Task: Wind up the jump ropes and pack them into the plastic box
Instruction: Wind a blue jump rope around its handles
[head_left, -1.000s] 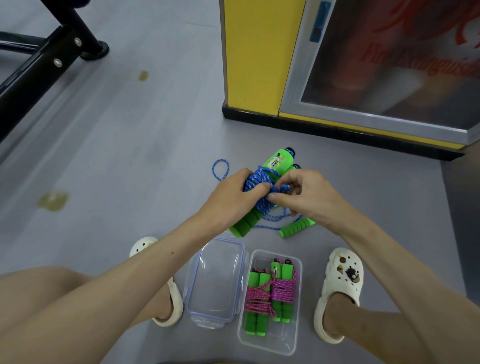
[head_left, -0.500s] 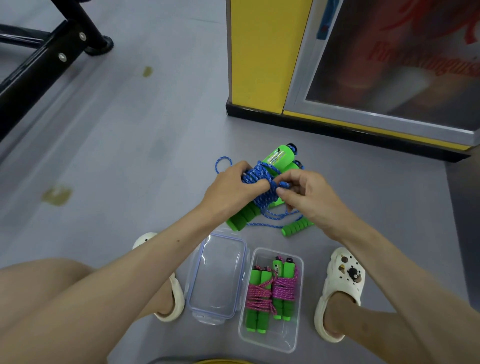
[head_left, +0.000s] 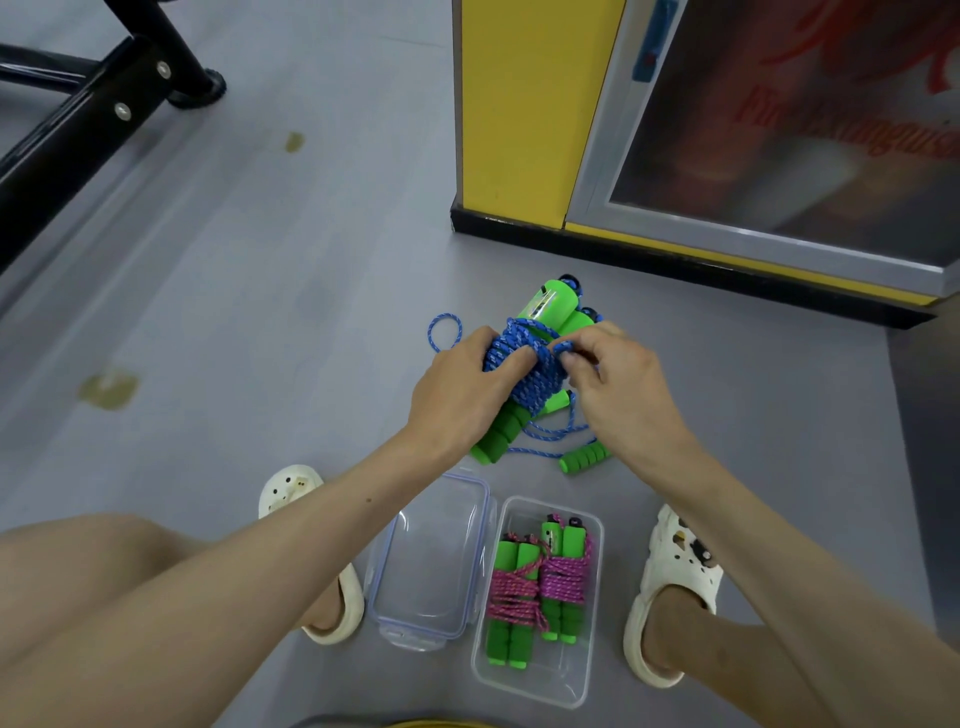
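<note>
While the plastic box (head_left: 530, 680) sits open on the floor (head_left: 260, 312) close before us, already holding two pink-wound ropes (head_left: 540, 587), we work just beyond it. Our left hand (head_left: 462, 395) grips the blue jump rope (head_left: 530, 376) around its coils and green handles (head_left: 545, 304); our right hand (head_left: 618, 384) pinches one strand (head_left: 558, 347) at the top of the winding. We judge it best to pull that strand snug and tuck it under a coil, so the small loose loop (head_left: 444, 332) cannot let the bundle slacken.

Even, soft indoor light, faint shadows, wide-angle bending at the edges, cabinet glass (head_left: 789, 119) hazy with reflections
</note>
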